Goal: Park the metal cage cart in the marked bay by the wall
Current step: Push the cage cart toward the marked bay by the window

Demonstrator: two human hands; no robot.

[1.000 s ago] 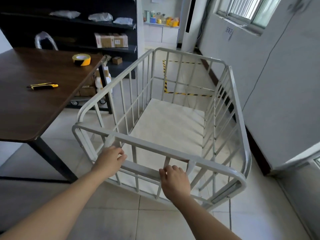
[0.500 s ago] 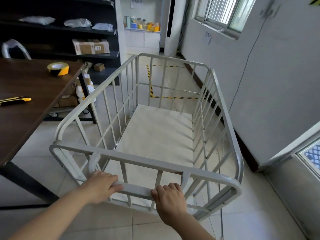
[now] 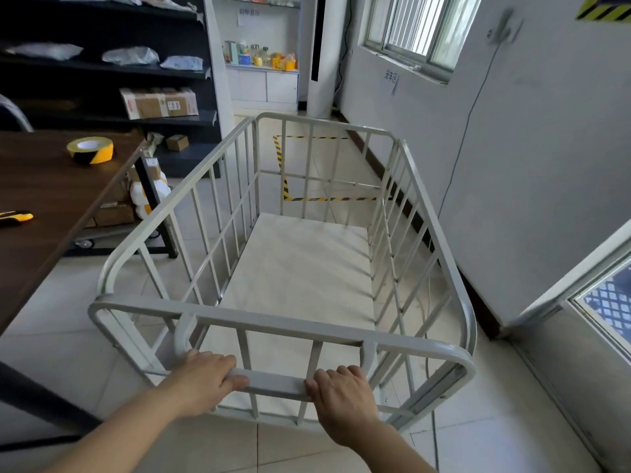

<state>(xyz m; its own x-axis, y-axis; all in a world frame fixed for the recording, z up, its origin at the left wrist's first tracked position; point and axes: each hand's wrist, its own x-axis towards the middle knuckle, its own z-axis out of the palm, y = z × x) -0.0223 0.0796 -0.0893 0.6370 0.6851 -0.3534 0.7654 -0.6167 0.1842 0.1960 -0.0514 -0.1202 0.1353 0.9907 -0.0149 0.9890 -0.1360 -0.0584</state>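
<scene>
A grey metal cage cart (image 3: 300,268) with barred sides and a pale flat deck stands lengthwise in front of me, close to the right wall. My left hand (image 3: 201,380) and my right hand (image 3: 341,397) both grip the low handle bar (image 3: 273,382) at its near end. Beyond the cart's far end, a bay marked by yellow-and-black striped tape (image 3: 327,199) lies on the tiled floor against the wall. A paper sign (image 3: 390,80) hangs on the wall above it.
A dark wooden table (image 3: 51,199) with a roll of striped tape (image 3: 90,150) and a yellow knife (image 3: 15,217) stands close on the left. Black shelves (image 3: 102,70) with boxes line the back left. The white wall (image 3: 529,165) and a low window (image 3: 607,302) border the right.
The cart has rolled forward towards the taped bay with both hands on the handle. The table has slid further left in view and the bay is nearer.
</scene>
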